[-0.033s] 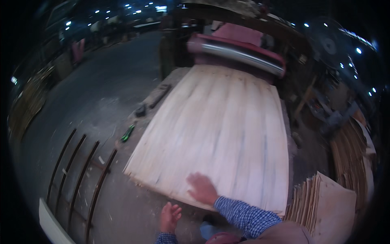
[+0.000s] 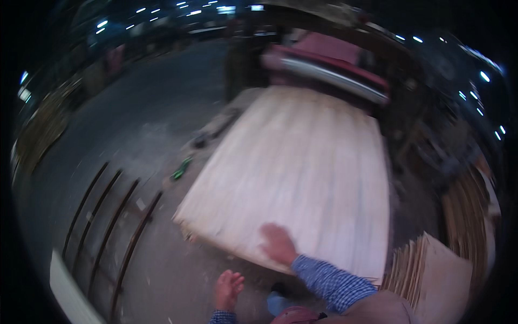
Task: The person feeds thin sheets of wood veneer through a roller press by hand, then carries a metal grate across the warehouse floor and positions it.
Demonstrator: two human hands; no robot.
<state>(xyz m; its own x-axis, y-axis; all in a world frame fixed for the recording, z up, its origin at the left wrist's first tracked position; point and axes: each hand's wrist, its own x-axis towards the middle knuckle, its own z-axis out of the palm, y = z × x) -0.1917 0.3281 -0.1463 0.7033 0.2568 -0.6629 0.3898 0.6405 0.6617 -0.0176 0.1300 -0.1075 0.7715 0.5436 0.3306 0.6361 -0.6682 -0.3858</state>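
A broad pale wood veneer sheet (image 2: 302, 178) lies on top of a stack in front of me, with faint lengthwise bands. Over its near edge my right hand (image 2: 278, 244) is spread flat, palm down and slightly blurred; whether it touches the sheet I cannot tell. My left hand (image 2: 229, 287) is off the sheet, left of its near edge, with loosely bent fingers and nothing visible in them. At the far end, the sheet meets a machine with a shiny metal roller (image 2: 334, 77) under a pink cover.
A green-handled tool (image 2: 182, 168) lies left of the stack. Dark metal rails (image 2: 116, 218) stretch along the floor on the left, beside a pale board edge (image 2: 70, 291). Upright veneer sheets (image 2: 440, 275) stand at the near right, with more stacked behind.
The whole view has swung slightly, so the stack and machine sit farther right in it. Both hands keep nearly the same pose.
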